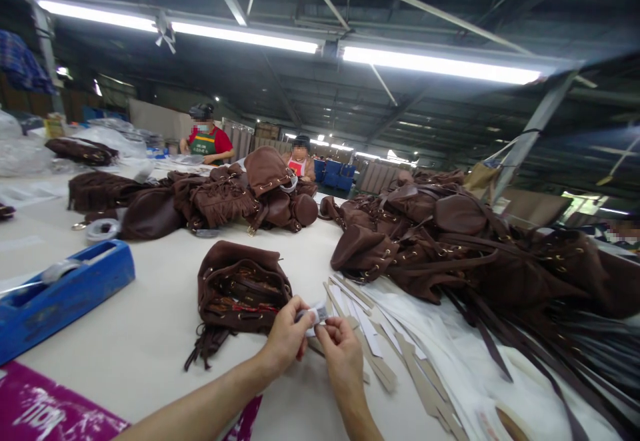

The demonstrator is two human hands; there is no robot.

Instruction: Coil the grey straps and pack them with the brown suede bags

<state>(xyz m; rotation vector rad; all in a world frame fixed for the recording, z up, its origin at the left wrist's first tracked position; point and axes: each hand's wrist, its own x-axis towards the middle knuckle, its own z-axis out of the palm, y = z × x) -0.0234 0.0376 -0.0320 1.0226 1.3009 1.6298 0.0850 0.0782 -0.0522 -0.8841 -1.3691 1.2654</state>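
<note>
Head view: left hand (285, 336) and right hand (344, 354), fingers clenched, both pinching white paper tag (317, 314) above white table (135, 341). Open brown suede drawstring bag (240, 291) just left; right bag heap (440, 241), far bag heap (215, 198) remain.

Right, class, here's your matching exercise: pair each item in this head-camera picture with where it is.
Items:
1. White tag
2. Blue tape dispenser
3. Brown drawstring bag
4. Co-worker in a green apron

Places:
A. Left edge of the table
B. Far side of the table
C. Pinched between the left hand and right hand
D. Just beyond the hands

Pairs: 1-C, 2-A, 3-D, 4-B
</note>
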